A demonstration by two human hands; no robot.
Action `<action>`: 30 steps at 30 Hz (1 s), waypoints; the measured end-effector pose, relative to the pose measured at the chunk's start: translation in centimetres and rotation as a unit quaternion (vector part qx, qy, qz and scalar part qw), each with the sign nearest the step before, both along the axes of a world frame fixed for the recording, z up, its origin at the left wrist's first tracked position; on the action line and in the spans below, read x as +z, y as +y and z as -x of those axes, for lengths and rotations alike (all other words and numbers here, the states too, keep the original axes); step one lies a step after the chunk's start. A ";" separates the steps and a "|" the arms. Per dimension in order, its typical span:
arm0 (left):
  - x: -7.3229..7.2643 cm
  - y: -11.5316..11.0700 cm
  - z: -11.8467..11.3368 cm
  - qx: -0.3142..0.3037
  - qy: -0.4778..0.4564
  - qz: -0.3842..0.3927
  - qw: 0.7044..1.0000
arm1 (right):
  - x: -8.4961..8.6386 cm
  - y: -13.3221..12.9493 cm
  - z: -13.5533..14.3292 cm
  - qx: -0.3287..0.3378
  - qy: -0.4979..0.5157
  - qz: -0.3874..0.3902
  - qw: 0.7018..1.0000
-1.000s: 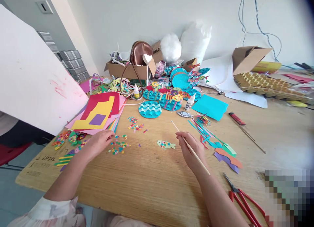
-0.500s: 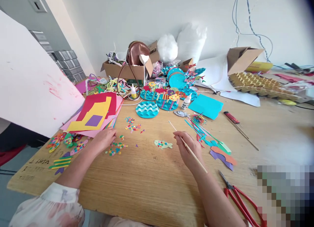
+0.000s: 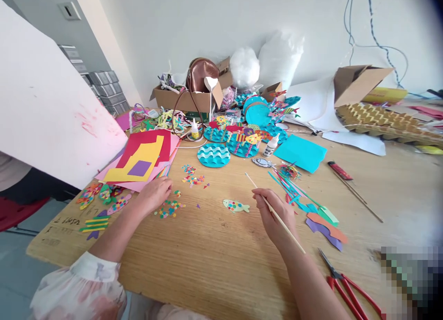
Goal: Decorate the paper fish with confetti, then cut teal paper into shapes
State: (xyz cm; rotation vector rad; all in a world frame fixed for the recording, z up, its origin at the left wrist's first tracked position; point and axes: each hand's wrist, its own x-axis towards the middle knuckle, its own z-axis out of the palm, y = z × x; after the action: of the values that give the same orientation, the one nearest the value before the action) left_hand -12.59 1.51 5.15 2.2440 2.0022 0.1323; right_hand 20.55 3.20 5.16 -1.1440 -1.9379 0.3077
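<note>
Your left hand [image 3: 155, 194] edges toward two o'clock, finger pinch unclear; right hand [image 3: 279, 209] pinches stick [image 3: 285, 227]. Paper fish [image 3: 236, 206], at its nine o'clock, likely light, flimsy: hold edges.

A wooden table [image 3: 204, 264] carries loose coloured dots [image 3: 172, 209] just this side of the left fingers [image 3: 168, 184], a pale green fish [image 3: 236, 205] between left and right fingers [image 3: 260, 199], a turquoise sheet [image 3: 301, 153] beyond the latter, and red-handled scissors [image 3: 336, 274] to their near right.

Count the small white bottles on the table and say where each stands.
2: the left bottle in front of the brown bag, the right bottle beside the turquoise sheet. Others may be hidden.
</note>
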 end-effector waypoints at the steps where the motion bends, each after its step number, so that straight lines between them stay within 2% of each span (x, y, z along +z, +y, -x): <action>1: 0.2 -0.1 -0.3 0.001 -0.009 -0.006 1.000 | 0.0 0.0 0.0 0.001 0.000 -0.002 1.000; 7: 1.2 -0.3 -3.4 0.008 -0.086 -0.035 0.996 | -0.4 0.1 0.0 0.003 -0.006 0.010 1.000; 16: 1.4 -0.2 -8.8 -0.038 -0.254 -0.030 0.966 | -1.0 -0.2 0.9 0.032 -0.006 0.016 0.999; 23: 0.9 0.3 -13.0 -0.052 -0.408 -0.006 0.911 | -1.4 -0.8 2.6 0.051 0.065 0.093 0.992; 28: 0.1 0.8 -14.2 -0.042 -0.544 0.040 0.837 | -1.4 -1.0 3.1 0.066 0.091 0.135 0.985; 30: -0.2 0.8 -14.4 -0.035 -0.565 0.055 0.822 | -1.4 -1.0 3.1 0.070 0.098 0.141 0.983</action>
State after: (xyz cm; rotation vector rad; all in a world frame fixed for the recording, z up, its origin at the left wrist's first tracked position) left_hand 1.84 2.36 4.92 1.4844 1.1879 1.0227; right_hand 17.43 2.16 3.79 -1.1085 -1.8407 0.7626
